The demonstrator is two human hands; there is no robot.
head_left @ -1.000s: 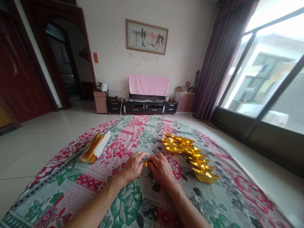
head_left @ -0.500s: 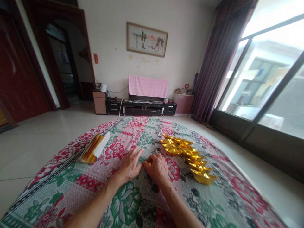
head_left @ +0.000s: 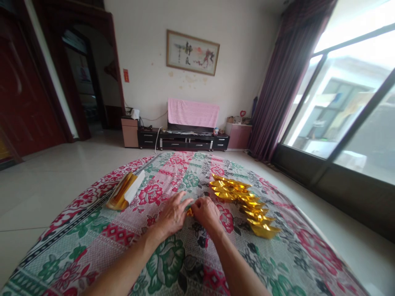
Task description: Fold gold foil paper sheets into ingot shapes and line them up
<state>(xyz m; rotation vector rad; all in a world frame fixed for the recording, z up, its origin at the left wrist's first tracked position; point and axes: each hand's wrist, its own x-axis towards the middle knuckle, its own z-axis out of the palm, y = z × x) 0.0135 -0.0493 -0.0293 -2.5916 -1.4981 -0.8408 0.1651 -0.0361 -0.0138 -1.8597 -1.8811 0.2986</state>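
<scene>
Both my hands rest close together on a flowered cloth. My left hand and my right hand pinch a small piece of gold foil paper between their fingertips; most of the paper is hidden under the fingers. To the right of my right hand lies a row of several folded gold paper ingots. A stack of gold foil sheets lies to the left, beyond my left hand.
The cloth covers a round table surrounded by pale tiled floor. Far back stand a dark low cabinet with a pink towel on it, a framed picture, purple curtains and a large window on the right.
My left fingers, spread flat half a second ago, have curled in to pinch the gold paper beside my right hand. The view has shifted slightly.
</scene>
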